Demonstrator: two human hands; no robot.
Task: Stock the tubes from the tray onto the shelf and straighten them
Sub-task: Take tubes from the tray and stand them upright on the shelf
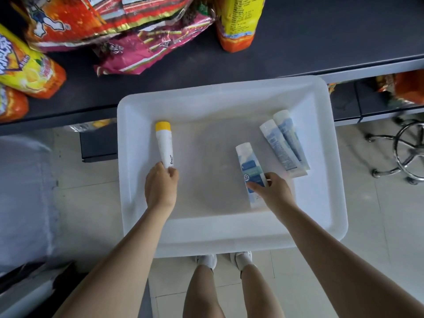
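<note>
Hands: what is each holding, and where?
Left hand grips the yellow-capped tube by its tail end; right hand pinches the blue-labelled tube at its lower half.

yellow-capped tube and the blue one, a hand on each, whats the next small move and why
Probably lift both clear of the tray and up toward the shelf. The left hand holds the yellow-capped tube by its tail end, the right hand pinches the blue-and-white tube, and both tubes lie inside the tray.
</note>
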